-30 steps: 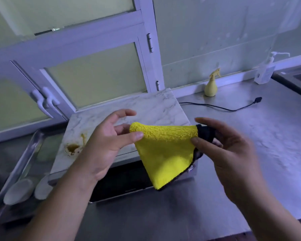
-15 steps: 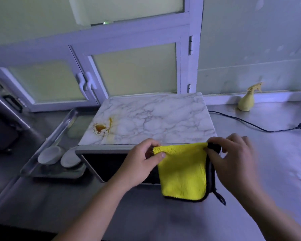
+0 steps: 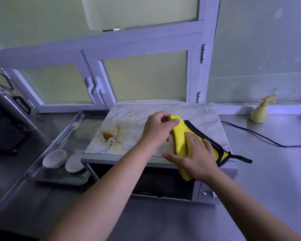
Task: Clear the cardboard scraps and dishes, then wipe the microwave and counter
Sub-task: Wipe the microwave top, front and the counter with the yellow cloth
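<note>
Microwave top [image 3: 135,117]: stain [image 3: 108,135] left of my left hand [image 3: 157,129], which pinches the cloth [image 3: 179,138]; right hand [image 3: 197,158] flat on it. I'd press, sweep leftward.

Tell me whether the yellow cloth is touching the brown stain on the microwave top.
Apart. In the head view bare marble of the microwave top and the left hand lie between the yellow cloth and the brown stain.

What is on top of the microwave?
A yellow cloth, gripped by the left hand and pressed by the right hand, and a brown stain left of it. The microwave top under the cloth is hidden.
</note>
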`<state>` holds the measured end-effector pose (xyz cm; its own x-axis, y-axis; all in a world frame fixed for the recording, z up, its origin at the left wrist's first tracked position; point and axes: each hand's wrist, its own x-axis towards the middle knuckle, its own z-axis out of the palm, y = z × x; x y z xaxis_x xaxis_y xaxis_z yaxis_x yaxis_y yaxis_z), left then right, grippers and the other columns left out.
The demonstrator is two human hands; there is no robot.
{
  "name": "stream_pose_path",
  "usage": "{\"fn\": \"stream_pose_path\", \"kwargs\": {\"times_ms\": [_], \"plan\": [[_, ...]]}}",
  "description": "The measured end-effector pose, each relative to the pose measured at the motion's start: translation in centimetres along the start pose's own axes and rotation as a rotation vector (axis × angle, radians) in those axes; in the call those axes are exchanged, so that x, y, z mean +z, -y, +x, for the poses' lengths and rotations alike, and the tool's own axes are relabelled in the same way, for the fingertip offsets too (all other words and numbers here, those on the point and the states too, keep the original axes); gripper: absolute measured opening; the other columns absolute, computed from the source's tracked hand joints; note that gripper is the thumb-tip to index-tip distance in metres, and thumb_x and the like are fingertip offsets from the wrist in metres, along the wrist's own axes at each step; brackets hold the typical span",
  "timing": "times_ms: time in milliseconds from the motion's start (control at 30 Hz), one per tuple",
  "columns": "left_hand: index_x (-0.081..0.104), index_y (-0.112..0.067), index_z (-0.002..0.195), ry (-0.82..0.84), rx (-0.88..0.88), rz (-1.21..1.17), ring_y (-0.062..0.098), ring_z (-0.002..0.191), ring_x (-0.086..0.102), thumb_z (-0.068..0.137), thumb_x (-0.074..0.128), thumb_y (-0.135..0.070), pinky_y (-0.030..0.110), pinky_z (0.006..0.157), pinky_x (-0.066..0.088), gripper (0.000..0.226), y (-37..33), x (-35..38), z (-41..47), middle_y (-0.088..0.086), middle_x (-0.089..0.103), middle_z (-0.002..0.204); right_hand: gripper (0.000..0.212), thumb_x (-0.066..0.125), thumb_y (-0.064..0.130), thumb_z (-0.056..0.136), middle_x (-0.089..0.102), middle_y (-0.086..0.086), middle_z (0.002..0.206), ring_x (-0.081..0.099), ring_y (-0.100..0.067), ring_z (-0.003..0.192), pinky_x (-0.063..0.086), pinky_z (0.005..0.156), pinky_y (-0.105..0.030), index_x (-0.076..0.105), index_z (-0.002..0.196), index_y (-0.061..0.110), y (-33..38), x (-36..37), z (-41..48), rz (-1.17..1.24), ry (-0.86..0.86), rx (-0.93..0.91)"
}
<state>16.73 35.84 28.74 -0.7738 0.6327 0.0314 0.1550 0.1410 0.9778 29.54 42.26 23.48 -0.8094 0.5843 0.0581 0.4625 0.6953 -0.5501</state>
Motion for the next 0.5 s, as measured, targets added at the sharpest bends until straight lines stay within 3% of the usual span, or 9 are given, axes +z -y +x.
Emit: {"fn": "stream_pose_path", "kwargs": {"times_ms": [100, 200, 333, 433, 500], "plan": [[0.07, -0.018, 0.084, 0.035, 0.009, 0.001, 0.013, 0.06, 0.061, 0.078, 0.078, -0.021, 0.025, 0.05, 0.049, 0.011, 0.2, -0.9, 0.7, -0.001, 0.066, 0.072, 0.097, 0.048, 0.082, 0.074, 0.038, 0.002, 0.154, 0.023, -0.017, 0.148, 0.013, 0.12, -0.049, 0.035, 0.144, 0.017, 1.2, 1.6, 2.9, -0.106, -0.05, 0.106], [0.074, -0.019, 0.091, 0.065, 0.026, 0.094, 0.017, 0.077, 0.07, 0.077, 0.079, -0.023, 0.035, 0.077, 0.059, 0.015, 0.3, -1.9, 1.9, 0.0, 0.073, 0.082, 0.085, 0.037, 0.066, 0.092, 0.022, 0.0, 0.165, 0.007, -0.022, 0.154, 0.004, 0.122, -0.051, 0.017, 0.157, 0.016, 2.4, 3.3, 5.9, -0.161, -0.083, 0.152], [0.072, -0.022, 0.103, 0.106, 0.095, 0.096, 0.006, 0.097, 0.066, 0.088, 0.072, -0.019, 0.025, 0.091, 0.051, 0.015, 0.8, -6.5, 3.2, -0.005, 0.071, 0.101, 0.07, 0.019, 0.059, 0.099, 0.012, 0.004, 0.168, 0.0, -0.022, 0.155, -0.003, 0.123, -0.05, 0.007, 0.16, 0.027, 3.1, 4.5, 10.0, -0.146, 0.004, 0.089], [0.068, -0.027, 0.111, -0.21, 0.207, 0.204, -0.004, 0.111, 0.058, 0.091, 0.068, -0.023, 0.019, 0.097, 0.044, 0.02, 3.7, -13.9, 2.7, -0.016, 0.067, 0.114, 0.082, 0.009, 0.07, 0.086, 0.011, 0.007, 0.168, -0.001, -0.014, 0.155, -0.005, 0.123, -0.044, 0.012, 0.159, 0.032, 4.0, 4.9, 13.3, -0.071, 0.096, 0.101], [0.065, -0.029, 0.115, -0.434, 0.141, 0.22, -0.001, 0.112, 0.057, 0.094, 0.063, -0.029, 0.023, 0.092, 0.046, 0.02, 7.2, -18.6, 1.7, -0.019, 0.064, 0.115, 0.088, 0.006, 0.072, 0.081, 0.009, 0.008, 0.168, -0.003, -0.011, 0.154, -0.008, 0.122, -0.041, 0.011, 0.159, 0.033, 5.1, 5.6, 15.8, -0.052, 0.132, 0.113]]}}
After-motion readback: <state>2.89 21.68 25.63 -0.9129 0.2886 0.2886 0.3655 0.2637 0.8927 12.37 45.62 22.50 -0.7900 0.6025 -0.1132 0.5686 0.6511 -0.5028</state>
